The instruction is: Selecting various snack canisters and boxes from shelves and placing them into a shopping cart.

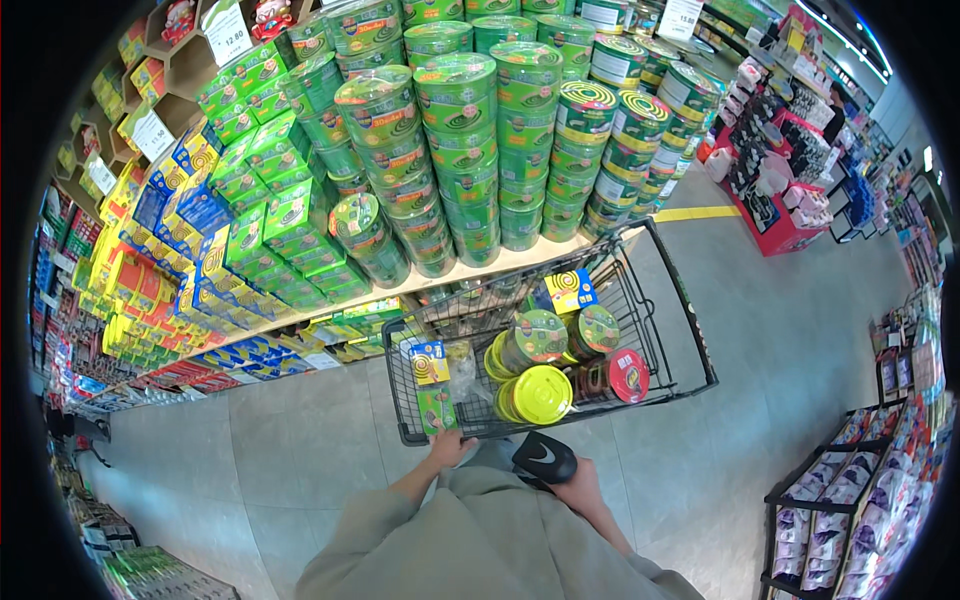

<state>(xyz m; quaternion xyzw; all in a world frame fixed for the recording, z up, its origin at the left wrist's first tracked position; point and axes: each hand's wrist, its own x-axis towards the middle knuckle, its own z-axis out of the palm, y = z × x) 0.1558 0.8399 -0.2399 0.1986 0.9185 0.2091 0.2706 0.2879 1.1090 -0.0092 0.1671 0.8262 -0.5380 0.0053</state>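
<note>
A black wire shopping cart (712,370) stands sideways in front of me. My left hand (452,448) is closed at its near rim, fingertips by the lower end of a green box (436,410). A blue and yellow box (430,363) lies beyond that box. My right hand (577,488) grips a black handheld device (545,458), which looks like a barcode scanner; its handle is mostly hidden. The cart also holds a yellow-lidded tub (543,394), a red-lidded jar (628,375), green mosquito coil tins (541,336) and a blue and yellow coil box (570,291).
Tall stacks of green tins (460,130) line the shelf beyond the cart, with green boxes (285,225) and blue and yellow boxes (190,200) on the left. A black rack (800,500) stands at the lower right. Grey tiled floor (300,440) surrounds the cart.
</note>
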